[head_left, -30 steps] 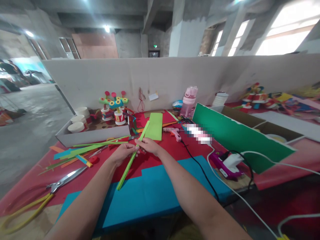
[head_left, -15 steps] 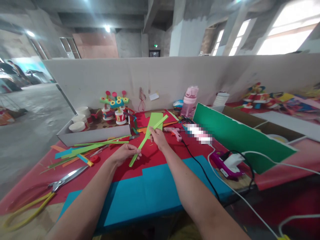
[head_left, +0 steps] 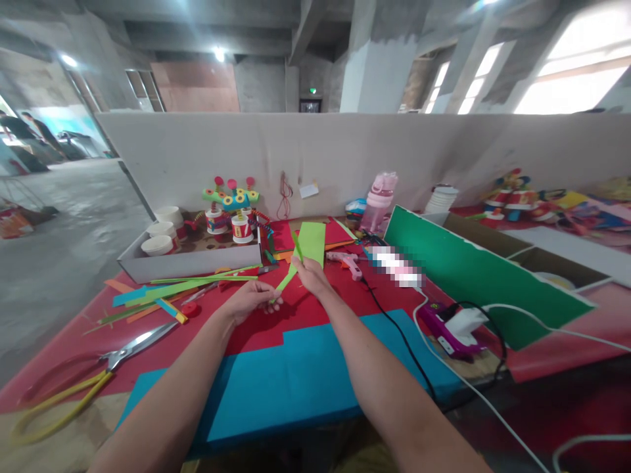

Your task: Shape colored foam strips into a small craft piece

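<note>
2 hands (head_left: 312, 276) pinch green paper strip (head_left: 286, 281) above red tabletop (head_left: 251, 336).

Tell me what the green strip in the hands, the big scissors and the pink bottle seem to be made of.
Strip: probably paper, matte, being thin and evenly coloured.
Scissors: blades likely steel, given their bright metallic shine; the yellow handle may be plastic or coated metal.
Bottle: probably plastic, its tinted body looking see-through.

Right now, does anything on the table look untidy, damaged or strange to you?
Two things: the loose paper strips lie in a messy, crisscrossed heap beyond the scissors, and the green board has an uneven white upper edge, perhaps worn. Nothing looks spilled.
</note>
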### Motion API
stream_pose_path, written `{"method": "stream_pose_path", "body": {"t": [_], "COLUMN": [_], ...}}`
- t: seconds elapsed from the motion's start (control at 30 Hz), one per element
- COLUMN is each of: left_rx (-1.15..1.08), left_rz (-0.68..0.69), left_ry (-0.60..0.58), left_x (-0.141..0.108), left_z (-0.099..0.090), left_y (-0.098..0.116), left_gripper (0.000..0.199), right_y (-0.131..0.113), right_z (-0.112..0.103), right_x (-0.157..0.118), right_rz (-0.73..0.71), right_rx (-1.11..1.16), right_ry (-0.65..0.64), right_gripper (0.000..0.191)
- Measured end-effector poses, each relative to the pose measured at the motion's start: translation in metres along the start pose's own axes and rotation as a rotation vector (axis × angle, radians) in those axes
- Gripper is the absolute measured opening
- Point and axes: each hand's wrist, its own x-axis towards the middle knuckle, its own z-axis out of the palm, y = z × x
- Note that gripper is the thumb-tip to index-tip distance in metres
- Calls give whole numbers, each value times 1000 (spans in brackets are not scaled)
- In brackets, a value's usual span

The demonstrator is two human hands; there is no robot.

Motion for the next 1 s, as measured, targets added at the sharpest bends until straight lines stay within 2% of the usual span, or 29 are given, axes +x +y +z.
{"method": "stream_pose_path", "body": {"t": [0.2,0.33,0.37,0.43,0.5,0.57,0.63,0.73,0.83,0.93,1.0], "left_rx": [6,33,19,-21,-46,-50,-59,-113,-146,-121,-92], "left_rz": [37,93,112,149,177,196,225,282,295,272,249], "left_ry": [-5,112,142,169,161,146,156,214,227,158,120], "left_x": [2,5,6,8,10,11,11,10,8,7,6], "left_z": [-1,-3,-3,-3,-3,-2,0,1,2,4,5], "left_y": [1,0,-1,-2,-3,-3,-3,0,2,3,3], "left_gripper": [36,39,40,41,41,40,39,37,36,36,37], "right_y": [11,2,-2,-9,-15,-18,-19,-18,-18,-20,-21], "right_z": [-3,2,5,13,22,30,35,35,33,34,33], "right_x": [4,0,-2,-8,-14,-19,-22,-22,-22,-21,-20], "right_rz": [53,113,133,161,155,142,167,286,372,340,254], "right_rx": [28,308,403,535,548,520,507,548,635,639,570], "right_ry": [99,131,86,-84,-284,-384,-387,-371,-465,-531,-466], "right_gripper": [55,53,52,50,48,47,47,51,56,61,61]}}
